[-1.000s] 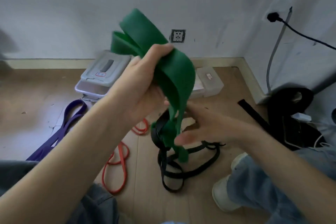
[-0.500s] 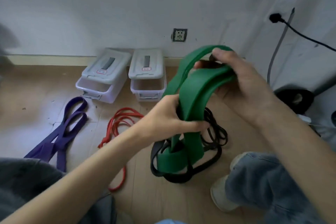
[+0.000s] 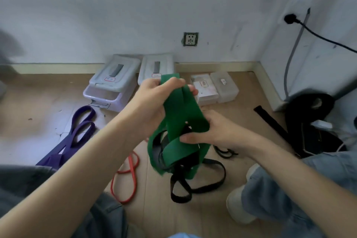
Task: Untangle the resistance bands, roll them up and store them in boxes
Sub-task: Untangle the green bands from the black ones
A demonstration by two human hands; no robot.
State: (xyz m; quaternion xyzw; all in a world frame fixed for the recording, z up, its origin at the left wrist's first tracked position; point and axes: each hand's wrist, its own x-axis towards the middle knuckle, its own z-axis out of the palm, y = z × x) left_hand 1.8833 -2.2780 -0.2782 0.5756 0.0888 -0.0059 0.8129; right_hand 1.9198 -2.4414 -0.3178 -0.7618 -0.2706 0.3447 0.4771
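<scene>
A person seated on the floor works a green band, held in the air over the middle of the floor between both hands. The left hand grips its top fold, fingers curled over the edge; the right hand pinches the lower layers lower down and to the right. Half a second ago the right hand held the band's high arch and the left gripped lower down; now the roles are swapped and the wide loop is flattened into stacked layers. That suggests the folding or rolling of this band is under way, though its lower loops hang loose and appear threaded with the black band, which trails on the floor beneath, so the untangling looks unfinished.

The red band lies on the floor just left of the black one, and the purple band farther left, well apart. Four boxes sit along the far wall: the left box has its lid propped ajar, the next box is partly hidden behind the left hand, and two small boxes are to the right. Bare floor lies between the hands and the boxes. A shoe and knee crowd the near right; a dark bag and a cable fill the right corner.
</scene>
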